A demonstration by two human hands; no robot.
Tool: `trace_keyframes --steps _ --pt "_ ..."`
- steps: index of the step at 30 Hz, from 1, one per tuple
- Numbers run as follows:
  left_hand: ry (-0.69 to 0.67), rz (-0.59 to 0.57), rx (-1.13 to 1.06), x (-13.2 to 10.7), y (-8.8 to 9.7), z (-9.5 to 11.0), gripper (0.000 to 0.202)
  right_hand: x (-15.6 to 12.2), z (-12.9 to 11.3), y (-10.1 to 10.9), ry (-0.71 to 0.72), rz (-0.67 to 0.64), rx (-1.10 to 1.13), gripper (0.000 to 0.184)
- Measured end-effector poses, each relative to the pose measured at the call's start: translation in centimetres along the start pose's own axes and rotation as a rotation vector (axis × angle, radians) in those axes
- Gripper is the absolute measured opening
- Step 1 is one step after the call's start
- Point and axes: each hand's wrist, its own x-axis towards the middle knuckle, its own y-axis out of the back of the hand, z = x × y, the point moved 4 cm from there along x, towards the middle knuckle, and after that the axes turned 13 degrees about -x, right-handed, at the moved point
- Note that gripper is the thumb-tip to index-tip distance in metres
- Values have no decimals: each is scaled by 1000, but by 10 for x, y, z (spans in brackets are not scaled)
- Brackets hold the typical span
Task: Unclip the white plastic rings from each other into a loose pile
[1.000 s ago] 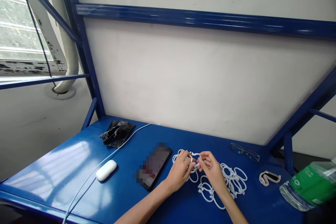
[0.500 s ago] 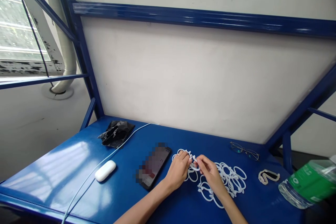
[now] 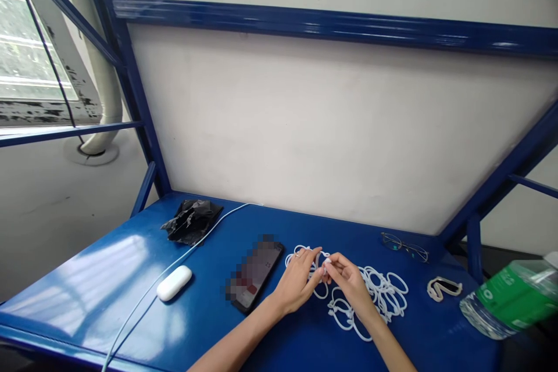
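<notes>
A tangle of white cord loops (image 3: 375,296) lies on the blue table (image 3: 131,267), right of the middle. My left hand (image 3: 299,282) and my right hand (image 3: 349,282) meet over its left end, fingertips pinched together on one white loop between them. A black phone (image 3: 255,275) lies face up just left of my left hand.
A white earbud case (image 3: 174,283) and a thin white cable (image 3: 174,261) lie at the left, with a crumpled black bag (image 3: 192,221) behind them. Glasses (image 3: 404,246) rest by the back wall. A small beige loop (image 3: 444,289) and a green-labelled bottle (image 3: 510,301) sit at the right.
Both hands stay on the cord, their fingertips drawing closer on the same loop. The view has shifted slightly.
</notes>
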Motion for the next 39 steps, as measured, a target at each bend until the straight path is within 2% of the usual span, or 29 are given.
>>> trace_keyframes --steps 4,8,12,19,32,39 --pt "-21 -58 -51 -1 -3 0 52 0 -3 1 32 -4 -12 33" --pt "-33 -31 -166 1 -4 -4 43 -2 -4 -1 74 -15 -66 31" --pt "-15 7 -227 3 -3 -7 43 -3 -5 0 94 5 -207 31" --pt "25 50 -108 3 -1 -9 36 -6 -11 3 207 131 -434 24" --pt "-35 57 -54 3 1 -5 32 -10 -20 2 287 164 -504 22" --pt "-65 95 -10 2 5 -5 37 -12 -18 2 330 214 -560 17"
